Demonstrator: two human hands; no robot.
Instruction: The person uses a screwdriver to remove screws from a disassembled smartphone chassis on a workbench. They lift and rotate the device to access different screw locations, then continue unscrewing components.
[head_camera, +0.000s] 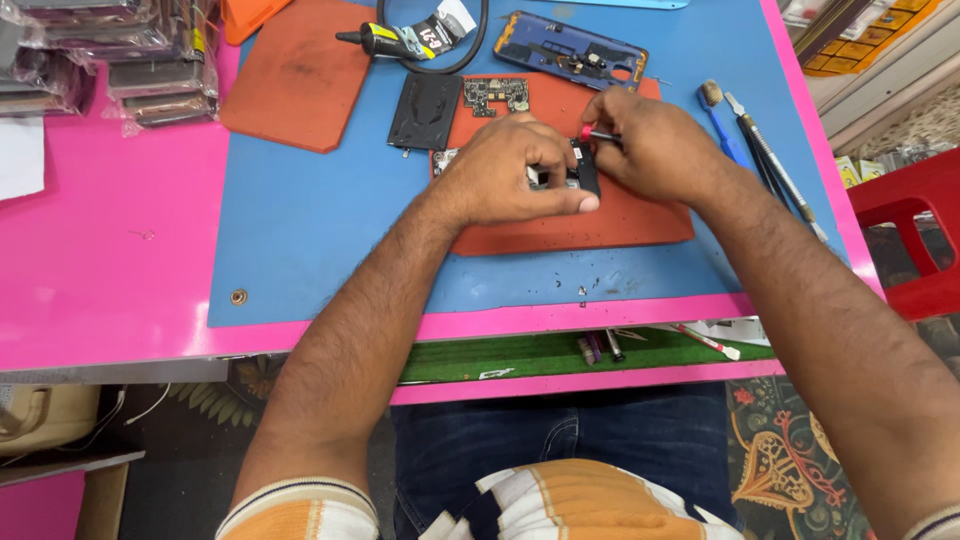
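Observation:
My left hand (510, 170) presses down on an opened phone (583, 172) that lies on an orange work mat (600, 225), thumb against its dark edge. My right hand (650, 140) holds a small screwdriver with a red collar (597, 133), its tip down at the phone's upper part. Most of the phone is hidden under both hands. A bare circuit board (496, 96) and a black flat battery (425, 110) lie just behind my left hand.
A blue phone frame (570, 50) and a black glue tube (385, 40) lie at the back of the blue mat (300, 230). A second orange mat (295, 80) sits left. A blue brush (722, 125) and tweezers (775, 165) rest right. A red stool (915, 235) stands beside the pink table.

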